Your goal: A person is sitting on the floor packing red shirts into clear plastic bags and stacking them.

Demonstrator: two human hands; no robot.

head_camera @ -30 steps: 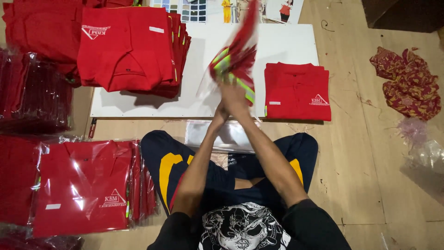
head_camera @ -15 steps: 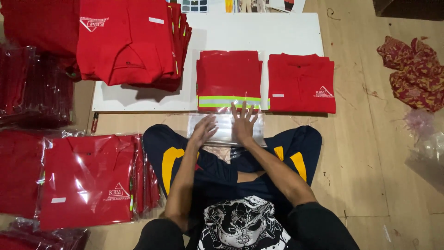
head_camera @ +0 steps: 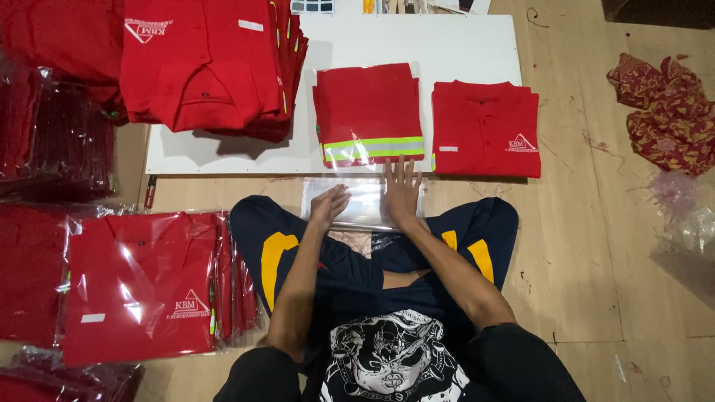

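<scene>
Hidden or cut off, as I see it: stack of red shirts [head_camera: 208,67], top cropped by the frame; bagged shirts [head_camera: 141,286], lower ones covered; clear plastic bag [head_camera: 365,202], partly under my left hand [head_camera: 329,205] and right hand [head_camera: 401,193].

Left hand [head_camera: 328,204] loosely curled, right hand [head_camera: 401,192] flat, fingers spread, both arms extended forward
</scene>
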